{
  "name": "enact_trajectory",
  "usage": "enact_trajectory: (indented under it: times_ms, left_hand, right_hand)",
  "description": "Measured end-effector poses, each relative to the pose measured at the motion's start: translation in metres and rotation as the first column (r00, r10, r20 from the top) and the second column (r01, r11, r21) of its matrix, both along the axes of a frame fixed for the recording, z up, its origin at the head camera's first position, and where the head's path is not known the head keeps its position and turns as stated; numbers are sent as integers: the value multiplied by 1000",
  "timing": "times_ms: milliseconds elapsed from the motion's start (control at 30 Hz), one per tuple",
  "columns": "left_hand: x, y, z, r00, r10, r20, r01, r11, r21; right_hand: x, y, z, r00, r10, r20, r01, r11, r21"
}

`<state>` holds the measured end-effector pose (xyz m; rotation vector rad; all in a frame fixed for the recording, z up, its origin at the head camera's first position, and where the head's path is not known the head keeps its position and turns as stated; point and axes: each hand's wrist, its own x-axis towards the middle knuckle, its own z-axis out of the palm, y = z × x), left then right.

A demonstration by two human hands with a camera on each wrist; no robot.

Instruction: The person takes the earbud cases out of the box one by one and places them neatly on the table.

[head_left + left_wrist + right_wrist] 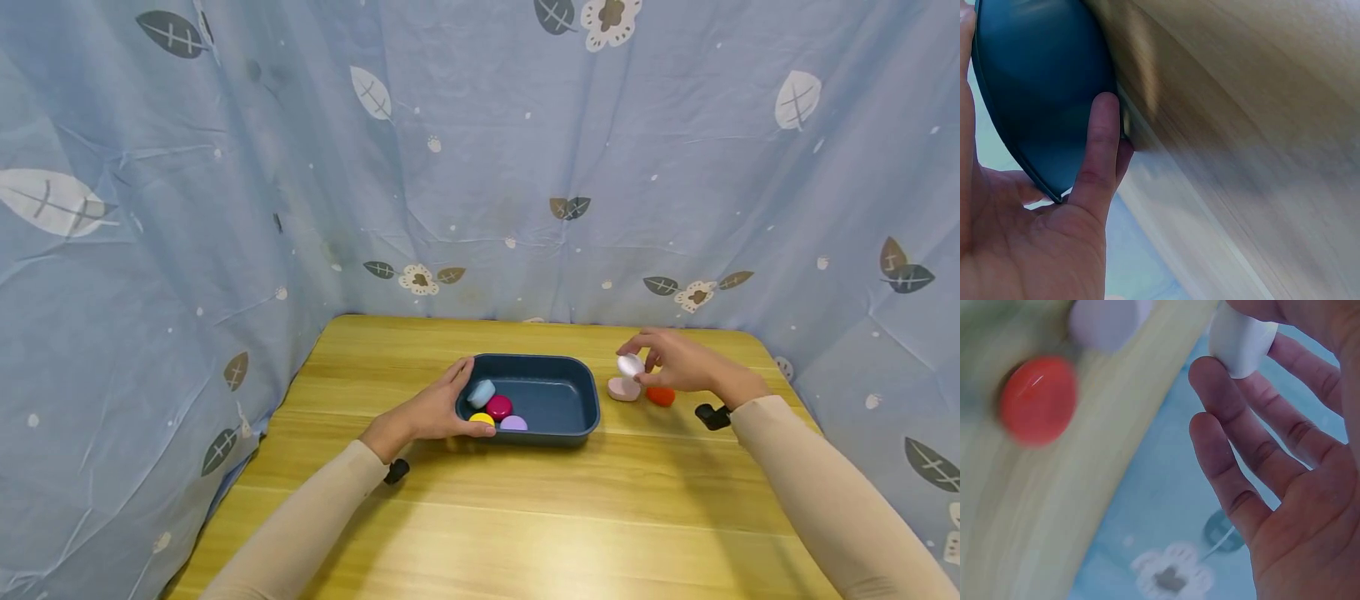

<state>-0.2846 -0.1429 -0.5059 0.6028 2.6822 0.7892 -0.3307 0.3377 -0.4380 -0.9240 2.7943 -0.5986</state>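
Note:
The left end of a dark blue rectangular tray (555, 402) is gripped by my left hand (427, 410), its thumb along the near side and its fingers at the far left corner. Inside the tray lie a light blue piece (482, 393), a magenta piece (498, 407), a yellow piece (482, 419) and a lilac piece (513, 423), all small and rounded. To the right of the tray, my right hand (678, 360) pinches a smooth white rounded piece (1241, 344) above the table. Just below it sit a pale pink piece (624, 389) and an orange-red piece (1039, 401).
The wooden table (480, 525) has its far edge close behind the tray. A blue curtain (480, 167) with leaf and flower prints hangs behind the table and along both sides. Each wrist carries a small black device, such as the right one (712, 416).

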Motion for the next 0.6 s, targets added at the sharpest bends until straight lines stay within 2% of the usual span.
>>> enact_trajectory:
  times_ms: [267, 600]
  left_hand:
    - [1, -1, 2, 1000, 2, 3, -2, 1000, 5]
    - [1, -1, 1, 1000, 0, 4, 0, 1000, 2]
  right_hand:
    - [10, 48, -11, 995, -96, -5, 96, 995, -19]
    - [14, 90, -30, 990, -134, -36, 132, 990, -39]
